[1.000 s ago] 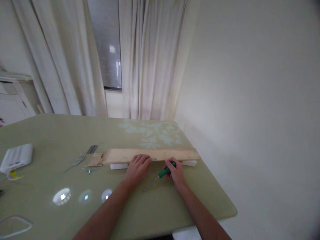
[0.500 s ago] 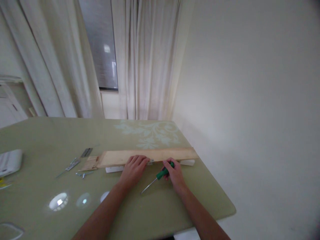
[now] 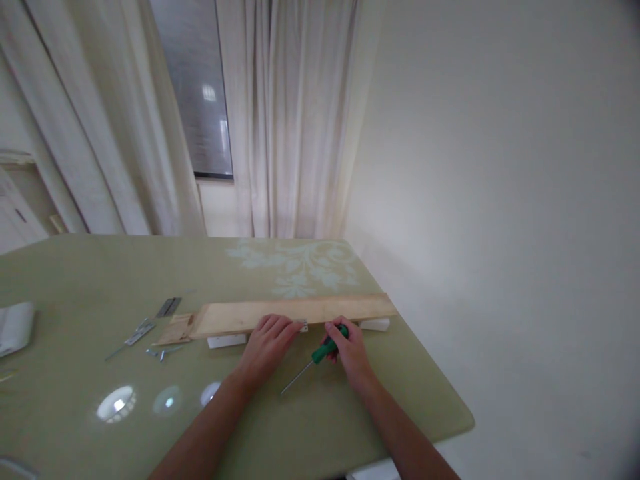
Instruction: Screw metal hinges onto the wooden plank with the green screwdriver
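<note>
A long, pale wooden board [image 3: 295,309] rests on white blocks, one of them a white block [image 3: 375,325] under its right end. My left hand [image 3: 267,343] lies against the board's near edge, its fingers bent together. At its fingertips a small metal hinge [image 3: 304,326] sits on that edge, pinched there and partly covered. Just to the right, my right hand [image 3: 349,350] is closed around the green handle of a screwdriver [image 3: 323,349]. The screwdriver's shaft slants down to the left, its tip apart from the hinge and board.
Left of the board lie another hinge [image 3: 169,307], a metal strip piece [image 3: 139,333], several screws [image 3: 163,353] and a small wooden piece [image 3: 175,329]. A white object [image 3: 16,328] stands at the table's [image 3: 100,267] far left. A wall [image 3: 490,233] rises on the right.
The view has turned slightly, so table items appear a little further left. The hinge's metal tab shows a bit more clearly beside my left fingertips. Both hands keep nearly the same places.
</note>
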Demonstrator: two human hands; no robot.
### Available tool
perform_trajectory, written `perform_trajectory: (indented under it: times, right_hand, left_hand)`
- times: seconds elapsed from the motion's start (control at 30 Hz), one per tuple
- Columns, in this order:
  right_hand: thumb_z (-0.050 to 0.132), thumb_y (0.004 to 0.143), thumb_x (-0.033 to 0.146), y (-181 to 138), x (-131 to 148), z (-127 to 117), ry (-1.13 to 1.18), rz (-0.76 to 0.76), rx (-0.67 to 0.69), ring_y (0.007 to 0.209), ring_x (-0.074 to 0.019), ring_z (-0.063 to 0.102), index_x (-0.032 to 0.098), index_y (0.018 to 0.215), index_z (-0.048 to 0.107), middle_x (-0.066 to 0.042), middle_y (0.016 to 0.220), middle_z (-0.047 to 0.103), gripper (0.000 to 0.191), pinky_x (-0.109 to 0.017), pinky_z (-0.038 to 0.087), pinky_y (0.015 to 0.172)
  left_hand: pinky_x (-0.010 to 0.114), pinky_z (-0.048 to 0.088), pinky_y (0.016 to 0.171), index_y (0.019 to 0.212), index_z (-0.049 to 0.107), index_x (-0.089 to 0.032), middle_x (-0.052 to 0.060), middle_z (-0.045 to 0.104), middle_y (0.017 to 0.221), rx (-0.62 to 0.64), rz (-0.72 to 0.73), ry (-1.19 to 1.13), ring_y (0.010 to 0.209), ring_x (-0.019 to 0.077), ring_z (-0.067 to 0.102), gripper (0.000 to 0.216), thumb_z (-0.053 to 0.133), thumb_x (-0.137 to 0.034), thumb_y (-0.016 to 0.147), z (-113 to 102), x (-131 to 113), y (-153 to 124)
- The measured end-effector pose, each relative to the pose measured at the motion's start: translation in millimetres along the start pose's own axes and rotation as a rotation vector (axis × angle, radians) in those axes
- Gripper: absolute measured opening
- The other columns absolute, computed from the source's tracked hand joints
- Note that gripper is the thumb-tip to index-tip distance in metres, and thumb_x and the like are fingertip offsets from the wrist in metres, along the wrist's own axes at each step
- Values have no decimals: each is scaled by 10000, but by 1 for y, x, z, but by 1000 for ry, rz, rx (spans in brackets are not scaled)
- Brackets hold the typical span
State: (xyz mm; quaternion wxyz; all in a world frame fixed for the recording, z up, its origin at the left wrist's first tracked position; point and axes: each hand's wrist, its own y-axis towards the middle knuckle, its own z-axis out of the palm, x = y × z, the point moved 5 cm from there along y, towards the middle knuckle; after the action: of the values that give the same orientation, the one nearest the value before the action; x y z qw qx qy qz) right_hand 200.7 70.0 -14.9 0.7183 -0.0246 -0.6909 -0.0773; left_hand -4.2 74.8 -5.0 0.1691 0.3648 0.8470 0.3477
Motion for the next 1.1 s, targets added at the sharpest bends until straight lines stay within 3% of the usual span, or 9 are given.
perform_trajectory:
  times: [0.17, 0.33, 0.5, 0.57, 0.7, 0.8, 0.9, 1.03, 1.1]
  right_hand:
    - [763, 780, 657, -2, 2, -1, 2, -2, 0, 389, -119, 554, 215, 740, 587, -9, 614, 698, 477, -205, 393, 333]
    - [749, 802, 635, -4, 3, 0, 15, 3, -3, 393, -117, 552, 218, 761, 586, -2, 616, 697, 450, -201, 391, 333]
    - [752, 809, 625, -5, 2, 2, 6, 7, 21, 387, -112, 540, 216, 748, 581, -4, 610, 695, 448, -199, 385, 333]
    - [754, 808, 626, -5, 1, 2, -1, 10, 25, 388, -112, 539, 216, 750, 582, -4, 608, 693, 448, -200, 390, 337]
    - [751, 809, 635, -6, 2, 2, -16, 19, 27, 392, -113, 541, 214, 760, 592, -7, 618, 697, 453, -201, 397, 339]
    - [746, 813, 642, -5, 2, 2, -27, 22, 21, 391, -110, 541, 211, 757, 596, -4, 621, 693, 460, -198, 394, 335]
    - [751, 803, 658, -4, 2, 2, -39, 22, 17, 385, -108, 533, 212, 738, 589, 1, 605, 680, 479, -197, 390, 329]
    - [749, 788, 692, -6, 0, 2, -48, 27, 18, 374, -110, 525, 220, 743, 580, 2, 597, 680, 504, -200, 383, 321]
    - [749, 791, 694, -9, 2, 1, -49, 17, 15, 384, -114, 536, 222, 749, 581, 1, 599, 682, 502, -202, 390, 327]
  left_hand:
    - [385, 494, 918, 1245, 664, -231, 71, 741, 1077, -75, -10, 64, 990, 226, 658, 237, 574, -181, 1032, -10, -2, 5]
    - [419, 493, 967, 1355, 586, -203, 117, 723, 1178, -207, -127, 51, 1087, 258, 643, 310, 554, -218, 1046, -30, 9, 11]
    - [488, 470, 1037, 1280, 623, -205, 124, 714, 1274, -47, -142, 73, 1162, 309, 626, 337, 687, -351, 982, -15, 6, 14]
    - [481, 469, 1047, 1209, 651, -208, 104, 731, 1236, 4, -125, 67, 1139, 300, 639, 280, 715, -324, 962, -6, 4, 14]
    - [407, 501, 953, 1106, 678, -209, 70, 754, 1094, 0, -101, 26, 1024, 243, 670, 123, 648, -193, 988, -2, 1, 12]
    - [384, 499, 912, 1002, 688, -226, 46, 754, 1031, -12, -50, -26, 962, 212, 676, 83, 614, -190, 1012, -6, -5, 13]
    - [399, 498, 964, 1128, 684, -233, 62, 757, 1106, -43, -45, -28, 1021, 218, 684, 129, 612, -220, 1022, -14, -8, 16]
    - [430, 493, 1012, 1273, 624, -240, 88, 749, 1193, -180, -111, 23, 1088, 244, 680, 243, 584, -217, 1035, -31, 1, 21]
    - [452, 497, 1016, 1316, 607, -242, 111, 728, 1262, -169, -138, 49, 1138, 275, 666, 305, 628, -274, 1013, -32, 5, 21]
